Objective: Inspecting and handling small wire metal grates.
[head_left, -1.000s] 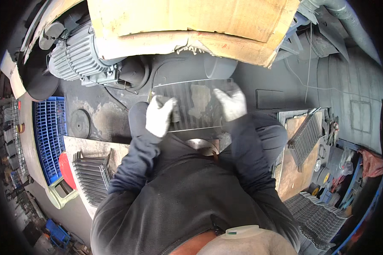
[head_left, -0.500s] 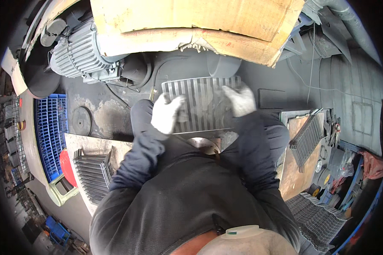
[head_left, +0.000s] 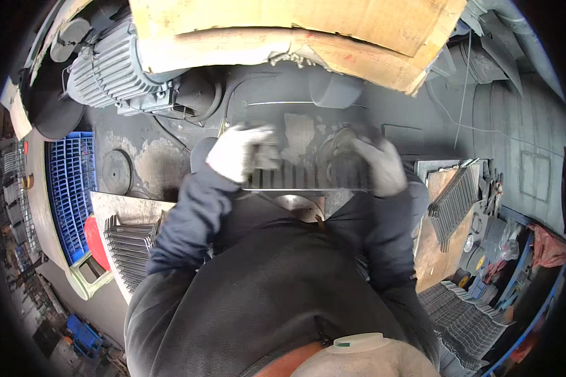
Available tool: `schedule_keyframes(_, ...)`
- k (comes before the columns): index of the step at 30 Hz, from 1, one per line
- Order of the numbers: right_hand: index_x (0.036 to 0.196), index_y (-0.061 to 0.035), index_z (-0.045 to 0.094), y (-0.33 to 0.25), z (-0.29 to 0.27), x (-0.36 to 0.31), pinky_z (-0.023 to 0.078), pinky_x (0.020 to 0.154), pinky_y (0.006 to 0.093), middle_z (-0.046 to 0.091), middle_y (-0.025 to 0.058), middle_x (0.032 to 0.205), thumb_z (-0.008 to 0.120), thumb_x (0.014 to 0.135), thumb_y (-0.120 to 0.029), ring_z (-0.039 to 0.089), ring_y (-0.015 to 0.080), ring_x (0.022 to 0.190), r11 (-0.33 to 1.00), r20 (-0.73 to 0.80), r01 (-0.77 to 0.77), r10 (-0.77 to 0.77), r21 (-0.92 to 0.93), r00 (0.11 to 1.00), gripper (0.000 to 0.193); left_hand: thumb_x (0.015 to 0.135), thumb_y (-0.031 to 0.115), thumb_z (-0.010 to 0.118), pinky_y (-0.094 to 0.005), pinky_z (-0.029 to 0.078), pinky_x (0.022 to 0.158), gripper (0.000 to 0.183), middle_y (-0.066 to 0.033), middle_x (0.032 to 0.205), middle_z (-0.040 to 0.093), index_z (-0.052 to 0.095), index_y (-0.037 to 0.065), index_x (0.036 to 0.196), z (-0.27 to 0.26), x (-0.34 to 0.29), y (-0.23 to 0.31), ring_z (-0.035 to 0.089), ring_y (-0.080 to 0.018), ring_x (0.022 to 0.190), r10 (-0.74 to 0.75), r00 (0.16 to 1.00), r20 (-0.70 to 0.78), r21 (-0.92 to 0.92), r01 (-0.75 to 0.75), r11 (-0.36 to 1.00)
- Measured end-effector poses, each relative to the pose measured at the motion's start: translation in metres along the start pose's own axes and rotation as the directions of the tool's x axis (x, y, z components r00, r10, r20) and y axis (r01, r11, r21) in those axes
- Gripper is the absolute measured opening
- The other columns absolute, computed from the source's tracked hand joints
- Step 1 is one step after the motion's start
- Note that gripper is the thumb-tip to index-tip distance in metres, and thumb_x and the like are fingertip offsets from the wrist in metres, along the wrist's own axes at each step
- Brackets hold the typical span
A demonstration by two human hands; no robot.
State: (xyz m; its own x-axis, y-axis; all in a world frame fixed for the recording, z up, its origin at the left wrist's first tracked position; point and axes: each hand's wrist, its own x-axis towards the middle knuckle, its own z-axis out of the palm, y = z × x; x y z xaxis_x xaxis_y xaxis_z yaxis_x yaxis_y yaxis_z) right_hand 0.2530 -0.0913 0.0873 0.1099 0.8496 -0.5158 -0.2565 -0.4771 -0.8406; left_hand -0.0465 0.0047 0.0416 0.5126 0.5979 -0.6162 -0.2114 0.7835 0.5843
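Note:
A dark slatted metal grate spans the gap between my hands, over my lap. It is smeared by motion and its near edge shows as a thin bright line. My left hand, in a white work glove, is closed at the grate's left end. At its right end my right hand, gloved alike, is closed too, with the thumb toward the middle. Both hands are blurred and the fingertips at the grate are partly hidden.
A grey finned motor stands far left, beside a cardboard sheet overhead. Bent-rod racks lie on a board to my left, another slatted grate on a board to my right. Stacked grates sit lower right; a blue crate stands left.
The grate has turned from lying broad and flat to my view to a blurred, narrower look. My left hand has shifted slightly left, and my right hand right and nearer me.

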Motion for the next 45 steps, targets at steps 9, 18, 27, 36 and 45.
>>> schedule_keyframes(9,0.145,0.0034,0.059,-0.003,-0.049,-0.034,0.050,0.083,0.0255,0.070,0.0032,0.107,0.063,0.101,-0.008,0.065,0.0131,0.093,0.986,-0.255,0.165,-0.159,0.004,0.954,0.045,0.104,0.022,0.067,-0.0387,0.064,0.075,0.042,-0.0132,0.102,0.073,0.060,-0.009,0.132,0.039,0.044,-0.027,0.073,-0.0234,0.082,0.188,0.905,0.381,0.230,-0.290,0.929)
schedule_keyframes(18,0.133,0.0036,0.063,0.045,0.010,0.049,0.054,0.091,0.0312,0.073,0.0100,0.116,0.069,0.100,-0.011,0.068,0.0167,0.101,0.982,0.085,0.078,-0.064,-0.174,0.994,0.036,0.104,0.014,0.064,-0.0330,0.059,0.058,0.019,-0.0064,0.083,0.068,0.063,0.000,0.117,-0.037,-0.019,-0.015,0.066,-0.0191,0.061,0.116,0.984,-0.134,0.018,-0.115,0.993)
schedule_keyframes(27,0.143,-0.0069,0.063,0.020,0.097,-0.025,0.057,0.098,0.0440,0.067,0.0154,0.132,0.086,0.084,-0.050,0.067,0.0304,0.116,0.113,0.165,0.540,-0.882,-0.834,0.441,0.077,0.101,0.015,0.069,-0.0262,0.052,0.057,0.017,-0.0037,0.076,0.065,0.061,0.002,0.109,-0.032,-0.161,0.020,0.061,-0.0114,0.060,0.469,0.866,-0.174,0.430,-0.362,0.827)
schedule_keyframes(36,0.121,0.0042,0.066,0.009,0.088,-0.079,0.061,0.090,0.0357,0.077,0.0146,0.109,0.070,0.099,-0.002,0.073,0.0190,0.098,0.683,0.050,0.640,-0.669,-0.352,0.741,0.024,0.082,0.011,0.090,-0.0392,0.056,0.101,0.078,-0.0243,0.139,0.060,0.050,0.000,0.148,0.044,-0.154,-0.016,0.065,-0.0345,0.121,0.978,-0.066,0.198,0.945,-0.250,-0.208)
schedule_keyframes(45,0.145,0.0028,0.055,0.073,0.064,-0.071,0.056,0.097,0.0342,0.066,0.0167,0.134,0.066,0.105,-0.007,0.066,0.0236,0.118,0.734,-0.166,0.403,-0.377,0.547,0.911,0.043,0.098,0.004,0.072,-0.0294,0.054,0.084,0.027,-0.0080,0.108,0.069,0.058,0.003,0.121,0.031,-0.065,-0.077,0.066,-0.0131,0.096,0.621,0.762,-0.182,-0.053,-0.638,0.768)
